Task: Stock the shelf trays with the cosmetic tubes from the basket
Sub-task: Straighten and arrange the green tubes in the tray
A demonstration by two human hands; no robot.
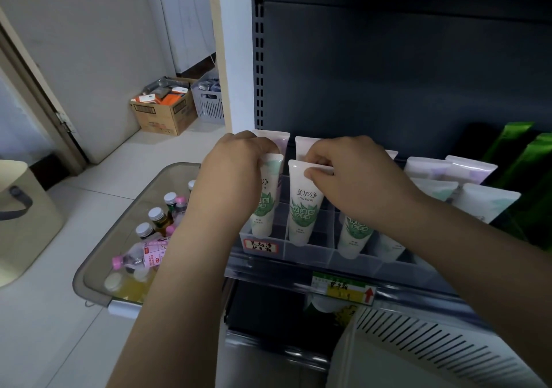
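We look down on white cosmetic tubes standing cap-down in a clear divided tray (307, 251) at the front of a dark shelf. The leftmost tube (264, 208), printed with green leaves, stands in the end compartment. The left hand (236, 175) curls its fingers over this tube's flat crimped top and grips it. Just beside it, in the next compartment, stands the second tube (304, 205) with the same green print. The right hand (355, 178) pinches its crimped top between thumb and bent fingers. More tubes (357, 235) fill the compartments to the right, and purple-printed tubes (475, 172) lean in the row behind. A handwritten label (261, 245) is stuck to the tray's front left corner. Below it, a price tag (343, 290) with a red arrow sits on the shelf edge. Green packets (513, 154) stand at the far right of the shelf. On the floor to the left, a grey tub (89, 274) holds capped drink bottles (156, 219). Farther back stands a cardboard box (164, 113).
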